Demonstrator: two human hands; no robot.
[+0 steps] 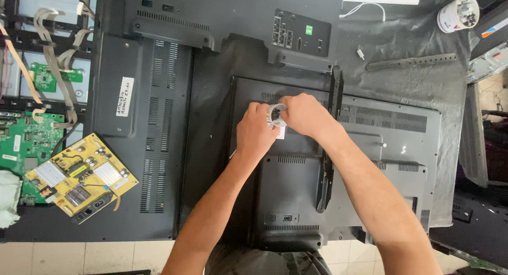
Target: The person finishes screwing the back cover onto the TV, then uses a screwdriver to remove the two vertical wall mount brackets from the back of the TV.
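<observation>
Both hands point(280, 124) pinch small white cup point(276, 115).

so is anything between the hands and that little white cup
Nothing visible. Both hands already meet at the small white cup: the left hand closes around it from below-left and the right hand reaches into its top from the right, above the grey TV back cover. Its contents are too small to tell.
</observation>
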